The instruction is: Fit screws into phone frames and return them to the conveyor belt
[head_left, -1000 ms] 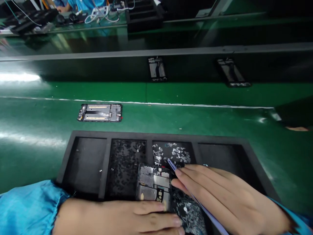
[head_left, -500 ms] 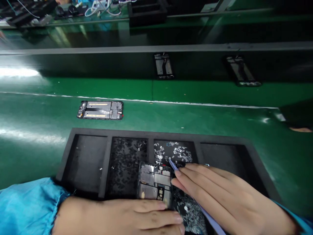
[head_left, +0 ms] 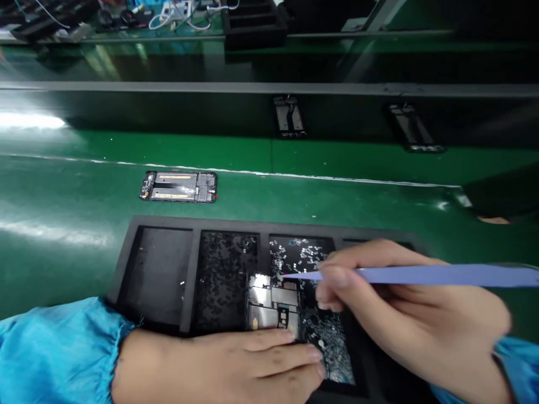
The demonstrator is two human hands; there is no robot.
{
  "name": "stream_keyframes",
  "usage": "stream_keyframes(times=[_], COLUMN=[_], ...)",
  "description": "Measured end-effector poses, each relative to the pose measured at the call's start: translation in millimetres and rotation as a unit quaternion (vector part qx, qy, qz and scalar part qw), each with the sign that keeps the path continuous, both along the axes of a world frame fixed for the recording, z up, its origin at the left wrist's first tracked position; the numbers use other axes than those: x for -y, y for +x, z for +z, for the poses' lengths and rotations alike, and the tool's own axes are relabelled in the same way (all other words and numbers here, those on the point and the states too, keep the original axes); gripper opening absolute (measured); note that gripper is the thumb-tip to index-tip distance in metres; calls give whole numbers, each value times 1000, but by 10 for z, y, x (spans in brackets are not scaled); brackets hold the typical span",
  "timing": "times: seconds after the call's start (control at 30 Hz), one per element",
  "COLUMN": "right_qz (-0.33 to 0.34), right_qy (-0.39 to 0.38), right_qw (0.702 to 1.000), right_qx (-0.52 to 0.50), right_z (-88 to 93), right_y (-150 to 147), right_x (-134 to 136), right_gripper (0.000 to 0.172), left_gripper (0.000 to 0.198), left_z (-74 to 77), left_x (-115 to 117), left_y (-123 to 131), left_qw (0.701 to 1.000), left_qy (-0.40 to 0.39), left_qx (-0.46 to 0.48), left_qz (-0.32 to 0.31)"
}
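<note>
- Fingers (head_left: 332, 278) of the right hand (head_left: 412, 320) pinch a lavender pointed tool (head_left: 421, 275) near its front end. The thumb is on top and the other fingertips are curled under it.
- That tool lies almost level, its shaft running out toward 3 o'clock and its tip pointing toward 9 o'clock. The tip sits at the far right corner of the open phone chassis (head_left: 273, 306), but motion blur hides whether it touches.
- Left fingers (head_left: 269, 339) are pressed together and stretched toward 3 o'clock, clasping the chassis along its near edge. The left hand (head_left: 219, 367) comes in from 7 o'clock out of a bright blue sleeve (head_left: 54, 353).
- The chassis is at about 6 o'clock in the view, circuit side up, over the divider between the second and third compartments of a black foam tray (head_left: 126, 264).
- In the third compartment, small silver metal parts (head_left: 303, 255) are scattered just beyond the tool tip, with more at the near end beside the left fingertips.
- The second compartment holds small dark pieces (head_left: 223, 269).
- The tray rests on a glossy green desk (head_left: 63, 224).
- Another phone chassis (head_left: 179, 186) lies flat on it at 11 o'clock, well apart from the tray.
- Two more chassis (head_left: 289, 118) rest on a dark strip at 12 to 1 o'clock.
</note>
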State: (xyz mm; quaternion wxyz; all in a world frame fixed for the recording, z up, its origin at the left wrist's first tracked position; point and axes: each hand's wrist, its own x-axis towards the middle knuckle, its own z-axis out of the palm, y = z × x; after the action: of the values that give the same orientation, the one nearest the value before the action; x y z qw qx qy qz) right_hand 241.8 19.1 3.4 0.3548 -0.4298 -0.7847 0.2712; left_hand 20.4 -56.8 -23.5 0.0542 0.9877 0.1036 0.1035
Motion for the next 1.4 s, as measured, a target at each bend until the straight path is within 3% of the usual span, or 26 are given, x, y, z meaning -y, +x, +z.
stream_keyframes(times=[0.13, 0.37, 0.83, 1.07, 1.23, 1.3, 1.4], right_qz=[25, 24, 15, 17, 87, 93, 25], right_qy=[73, 71, 123, 139, 113, 89, 61], right_qw=[996, 995, 985, 983, 982, 989, 997], right_qx=[41, 65, 119, 115, 122, 71, -44], right_z=[-85, -318, -321, -288, -257, -254, -263], right_y=[-304, -415, -371, -407, -405, -381, -342], right_x=[-122, -95, -103, -136, -166, -160, -166], right_gripper=[38, 51, 52, 50, 43, 34, 12], left_gripper=[44, 43, 44, 46, 47, 45, 44], left_z=[-36, -73, -97, -63, -42, -23, 35], left_x=[40, 62, 50, 2, -9, -19, -72], left_y=[1, 22, 30, 3, 0, 18, 34], left_qw=[1000, 998, 998, 999, 999, 999, 998], left_qy=[18, 26, 14, 36, 28, 23, 14], left_qx=[18, 27, 41, 22, 20, 35, 45], left_qz=[15, 40, 46, 32, 17, 27, 34])
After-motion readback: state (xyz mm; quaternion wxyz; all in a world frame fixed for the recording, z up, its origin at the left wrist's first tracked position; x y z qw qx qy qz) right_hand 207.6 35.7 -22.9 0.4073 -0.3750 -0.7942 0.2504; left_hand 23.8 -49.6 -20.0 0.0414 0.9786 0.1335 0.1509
